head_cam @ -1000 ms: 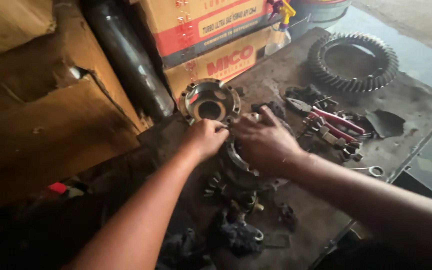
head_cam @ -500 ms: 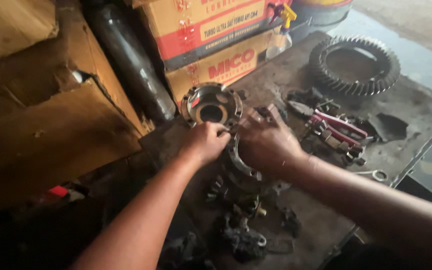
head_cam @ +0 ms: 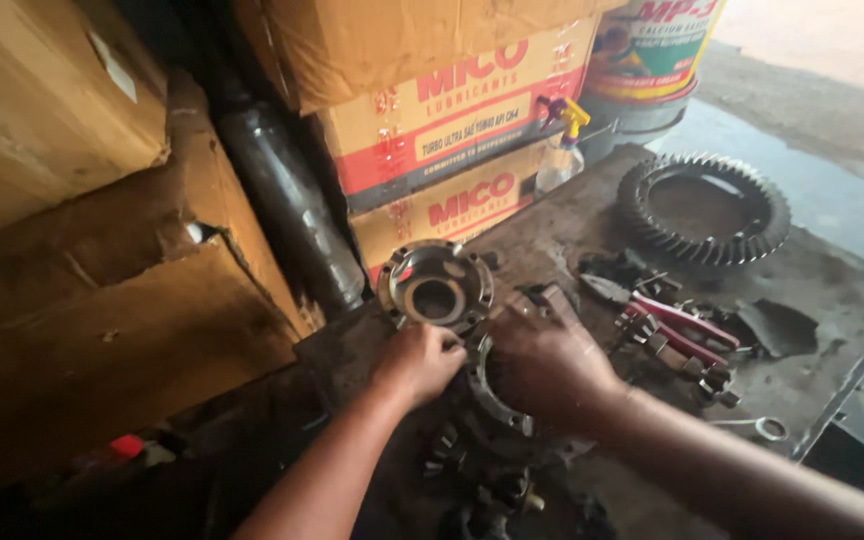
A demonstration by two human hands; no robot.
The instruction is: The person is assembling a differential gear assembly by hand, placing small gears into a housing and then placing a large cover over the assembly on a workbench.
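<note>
Differential housing (head_cam: 497,400), a round greasy metal casing, sits low on the dark bench (head_cam: 832,290) between both hands, much as it did a second ago; what has changed is mostly the view, which has tipped up and drawn closer, so more of the stacked cartons shows. Both hands sit a little further along the housing's rim than before, which I judge to be small working adjustments on the same part, not a new step.

Largest around it are the brown cardboard boxes (head_cam: 72,260) on the left and the red-and-tan printed cartons (head_cam: 452,110) stacked behind, with a dark steel tube (head_cam: 287,210) leaning between them. A yellow-and-white bucket (head_cam: 652,60) stands at the far end. The bench is a stained, oily slab, and wet concrete floor (head_cam: 832,180) lies beyond it.

A large ring gear (head_cam: 704,208) lies flat, well apart from the hands. A flanged hub (head_cam: 435,287) stands tilted just beyond the housing. Red-handled pliers (head_cam: 677,325) and loose bolts lie to the right, and a small spray bottle (head_cam: 564,150) stands against the cartons.

The left hand (head_cam: 417,362) is curled closed on the housing's upper rim. The right hand (head_cam: 547,365) lies over its right side, fingers bent around the edge; its grip underneath is hidden.
</note>
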